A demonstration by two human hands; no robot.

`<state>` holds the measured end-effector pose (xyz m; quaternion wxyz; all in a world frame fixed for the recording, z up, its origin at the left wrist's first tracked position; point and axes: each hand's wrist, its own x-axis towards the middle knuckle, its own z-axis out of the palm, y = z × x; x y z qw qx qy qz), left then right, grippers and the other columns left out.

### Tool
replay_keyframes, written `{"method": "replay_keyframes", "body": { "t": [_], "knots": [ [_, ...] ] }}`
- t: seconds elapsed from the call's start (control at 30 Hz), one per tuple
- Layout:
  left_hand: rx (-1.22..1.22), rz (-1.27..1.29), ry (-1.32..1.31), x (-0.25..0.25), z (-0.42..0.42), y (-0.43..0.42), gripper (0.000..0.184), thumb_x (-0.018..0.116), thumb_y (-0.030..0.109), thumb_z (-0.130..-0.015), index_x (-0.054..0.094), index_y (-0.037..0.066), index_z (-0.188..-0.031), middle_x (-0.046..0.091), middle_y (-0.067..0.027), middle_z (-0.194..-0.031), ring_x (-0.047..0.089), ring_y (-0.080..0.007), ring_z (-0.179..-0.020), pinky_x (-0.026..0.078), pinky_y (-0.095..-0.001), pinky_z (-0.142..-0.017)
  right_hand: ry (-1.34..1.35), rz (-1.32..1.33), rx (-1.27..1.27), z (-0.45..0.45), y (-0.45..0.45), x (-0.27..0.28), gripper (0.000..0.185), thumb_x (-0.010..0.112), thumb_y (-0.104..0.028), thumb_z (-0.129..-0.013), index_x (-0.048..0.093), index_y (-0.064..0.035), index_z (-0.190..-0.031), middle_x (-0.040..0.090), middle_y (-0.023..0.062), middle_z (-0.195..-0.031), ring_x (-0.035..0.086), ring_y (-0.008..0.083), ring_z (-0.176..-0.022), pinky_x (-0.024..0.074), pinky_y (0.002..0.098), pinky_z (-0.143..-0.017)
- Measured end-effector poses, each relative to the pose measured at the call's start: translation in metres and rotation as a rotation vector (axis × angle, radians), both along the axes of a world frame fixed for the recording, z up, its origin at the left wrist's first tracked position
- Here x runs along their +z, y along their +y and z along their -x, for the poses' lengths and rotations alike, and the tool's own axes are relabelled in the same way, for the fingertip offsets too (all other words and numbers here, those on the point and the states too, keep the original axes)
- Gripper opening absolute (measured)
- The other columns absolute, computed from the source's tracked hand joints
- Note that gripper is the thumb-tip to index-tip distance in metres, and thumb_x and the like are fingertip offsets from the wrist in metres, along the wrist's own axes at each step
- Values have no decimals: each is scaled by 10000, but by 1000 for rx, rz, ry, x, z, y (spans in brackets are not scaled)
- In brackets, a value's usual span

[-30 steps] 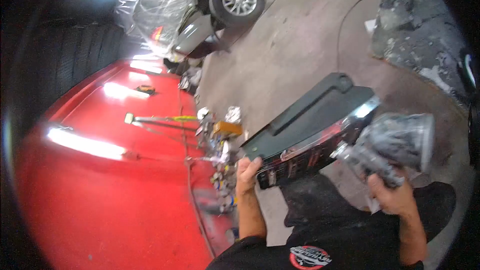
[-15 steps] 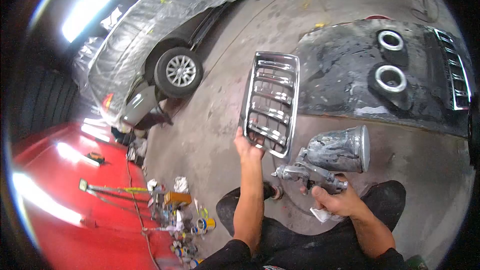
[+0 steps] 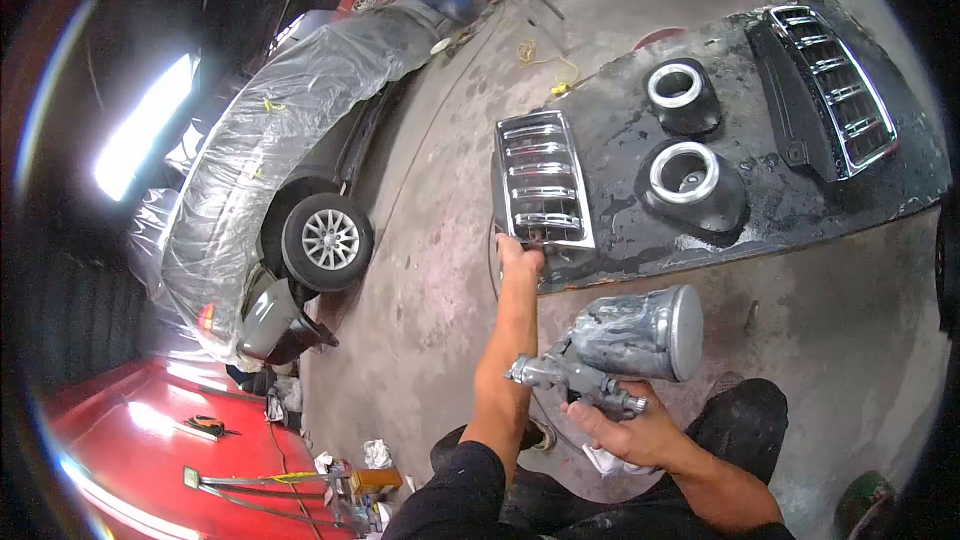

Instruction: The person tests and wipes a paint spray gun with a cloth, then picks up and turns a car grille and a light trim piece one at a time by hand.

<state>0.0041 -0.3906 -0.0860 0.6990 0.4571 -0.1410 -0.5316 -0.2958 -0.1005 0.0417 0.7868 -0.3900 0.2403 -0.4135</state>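
My left hand [image 3: 521,256] is stretched out with its fingers closed on the lower end of a chrome-framed car grille [image 3: 543,168] with several slats. In view the grille overlaps the left end of a dark, stained panel [image 3: 625,252]; whether it rests on it I cannot tell. My right hand [image 3: 645,430] grips a metal paint spray gun [image 3: 580,378] with a paint-smeared cup [image 3: 632,335] on top, its nozzle pointing left. Something white and crumpled, like a cloth or paper [image 3: 610,462], shows under the right hand.
On the panel lie two black pieces with chrome rings [image 3: 684,173] and another chrome grille [image 3: 835,90]. A car under plastic sheeting [image 3: 330,60] stands at left, its wheel [image 3: 328,241] exposed. Lower left are a red surface [image 3: 130,440] and a metal stand [image 3: 260,480].
My left hand has carried the grille forward to the panel's left end. The view has shifted, bringing more of the panel in. My right hand still holds the spray gun.
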Motion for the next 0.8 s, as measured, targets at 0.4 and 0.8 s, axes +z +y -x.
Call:
{"method": "replay_keyframes", "body": {
  "t": [0.4,0.8],
  "knots": [
    [-394,-191,-399,61,151,150,478,556,343,-889,472,-74,-1107,574,-160,-1001,609,-250,-899,537,-344,-733,-122,39,-59,20,-2,8,223,617,-210,-853,628,-34,-989,600,13,-801,544,77,-657,452,225,-591],
    [-337,-416,-936,89,285,58,550,702,328,-700,525,-119,-966,598,-248,-917,618,-304,-807,503,-392,-691,-16,46,-136,39,6,-2,362,536,-301,-885,515,7,-1075,598,78,-879,508,110,-530,421,234,-476]
  ]
}}
